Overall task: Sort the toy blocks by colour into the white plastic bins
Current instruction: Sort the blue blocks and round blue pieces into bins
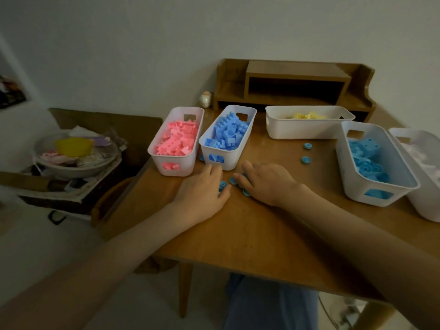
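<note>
Mid-frame, the left hand (202,190) and right hand (265,184) cover little blue blocks (222,185) on the worktop (262,229) (cannot tell if either grip holds one).

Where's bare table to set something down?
Widest bare wood: the near table edge, between the forearms. A smaller patch lies between the blue bin, yellow bin and light-blue bin, with two loose discs in it. Crowded before the blue bin, where left hand and right hand rest among more discs.

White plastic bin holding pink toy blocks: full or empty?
Mostly full: pink toy blocks fill the white plastic bin, heaped near its rim.
</note>
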